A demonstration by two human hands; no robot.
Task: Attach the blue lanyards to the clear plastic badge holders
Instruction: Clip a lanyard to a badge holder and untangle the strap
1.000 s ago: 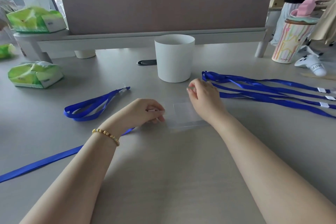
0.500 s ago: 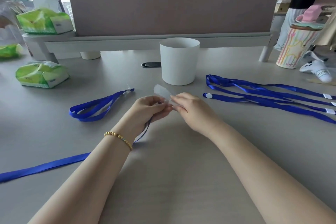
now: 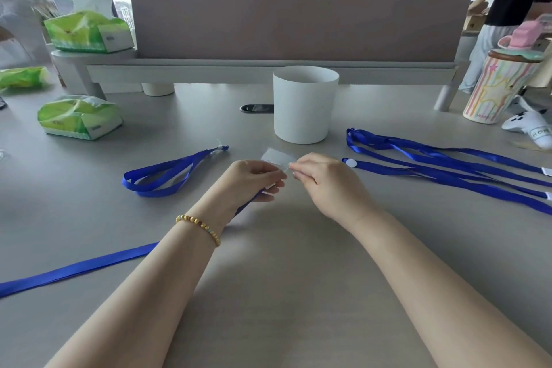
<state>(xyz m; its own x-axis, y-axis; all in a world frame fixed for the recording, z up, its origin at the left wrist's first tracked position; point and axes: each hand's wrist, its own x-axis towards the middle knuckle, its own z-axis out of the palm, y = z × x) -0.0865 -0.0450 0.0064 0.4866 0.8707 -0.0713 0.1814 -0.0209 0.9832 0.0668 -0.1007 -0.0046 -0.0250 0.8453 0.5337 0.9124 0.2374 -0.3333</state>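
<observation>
A clear plastic badge holder [image 3: 276,156] is lifted a little above the grey table, tilted away from me. My left hand [image 3: 254,179] and my right hand [image 3: 324,181] both pinch its near edge with curled fingers. One blue lanyard [image 3: 80,267] runs from under my left hand down to the left edge. Its end is hidden inside my left hand. Another blue lanyard [image 3: 167,175] lies folded to the left. Several more blue lanyards [image 3: 442,166] stretch out on the right.
A white cup [image 3: 304,104] stands just beyond my hands, with a dark flat object [image 3: 257,108] beside it. Green tissue packs [image 3: 77,121] lie at the left. A striped cup [image 3: 495,89] and a white toy [image 3: 530,128] sit at far right. A divider panel [image 3: 298,12] closes the back.
The badge holder lay flat on the table under my hands a second ago. Both hands have since lifted it and hold it tilted between their fingertips.
</observation>
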